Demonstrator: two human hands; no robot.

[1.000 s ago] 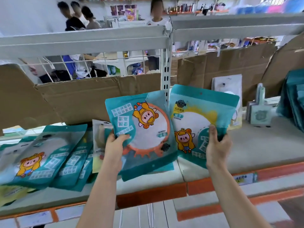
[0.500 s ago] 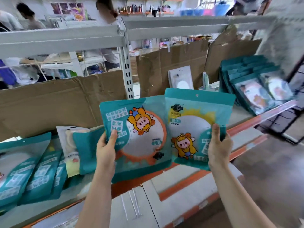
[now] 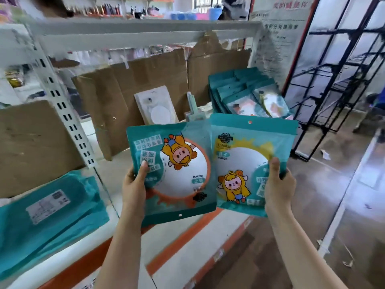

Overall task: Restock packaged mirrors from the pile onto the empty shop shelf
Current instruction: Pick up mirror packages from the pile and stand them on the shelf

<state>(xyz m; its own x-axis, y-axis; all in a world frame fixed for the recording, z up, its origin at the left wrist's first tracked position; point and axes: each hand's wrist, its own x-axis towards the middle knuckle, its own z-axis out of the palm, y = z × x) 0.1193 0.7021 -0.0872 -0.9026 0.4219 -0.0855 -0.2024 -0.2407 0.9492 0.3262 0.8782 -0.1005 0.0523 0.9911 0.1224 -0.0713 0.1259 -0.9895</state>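
Lowest in the frame, two bare forearms reach up from the bottom edge. The left hand (image 3: 133, 184) grips a teal mirror packet (image 3: 181, 176) by its side edge, thumb on the front and fingers behind; this packet is upside down, its cartoon figure and print inverted and its hang hole at the bottom. The right hand (image 3: 278, 184) grips a second mirror packet (image 3: 241, 163) the same way by its outer edge, and this one is upright with the hang hole at the top. The two packets are held side by side at the centre of the frame, their inner edges overlapping slightly, above the orange-edged shelf (image 3: 116, 170). At lower left a pile of teal packets (image 3: 52, 209) lies flat on the shelf, backs up. Further back, a slotted white upright (image 3: 62, 105) stands at middle left. Behind the held packets a white flat pack (image 3: 156, 107) leans against the cardboard backing (image 3: 145, 80). At centre right a stack of teal packets (image 3: 245, 94) sits slanted at the back of the shelf. A black wire rack (image 3: 333, 80) stands on the floor at the right edge.
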